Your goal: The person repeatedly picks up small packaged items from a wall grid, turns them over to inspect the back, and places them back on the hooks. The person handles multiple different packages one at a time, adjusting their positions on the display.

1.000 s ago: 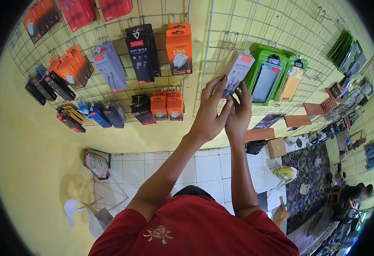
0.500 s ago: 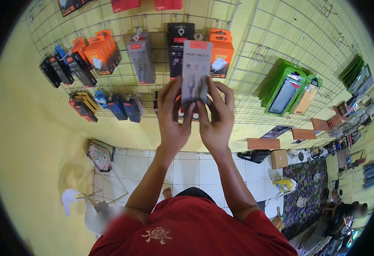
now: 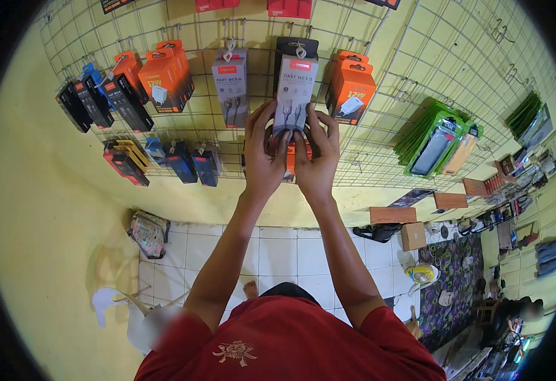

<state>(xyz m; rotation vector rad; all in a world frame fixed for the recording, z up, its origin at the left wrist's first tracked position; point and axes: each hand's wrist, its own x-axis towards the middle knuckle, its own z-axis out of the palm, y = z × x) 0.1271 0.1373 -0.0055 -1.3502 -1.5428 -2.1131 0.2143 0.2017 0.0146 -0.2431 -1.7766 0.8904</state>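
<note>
My left hand [image 3: 265, 149] and my right hand [image 3: 317, 152] grip a slim grey cable box [image 3: 296, 86] by its lower part, one from each side. Thumbs press on its front near the bottom, and the fingers curl round its edges. The box is upright, with a pale hanging loop at its top. Directly behind it shows the top of a black box [image 3: 288, 44] on the wire grid. A matching grey cable box [image 3: 230, 89] hangs to the left. Orange charger boxes [image 3: 352, 92] hang close to the right. Whether the held box's loop is on a hook, I cannot tell.
A wire grid [image 3: 379, 70] on the yellow wall carries more orange boxes [image 3: 167, 76], dark boxes [image 3: 127, 101] and green-framed phone cases [image 3: 433, 149]. Below are white floor tiles [image 3: 278, 254], a white chair [image 3: 137, 317] and a cardboard box [image 3: 413, 235]. A person sits far right.
Both hands still hold the grey cable box, now in front of the black box's top instead of beside it. The hanging goods have shifted rightward in view.
</note>
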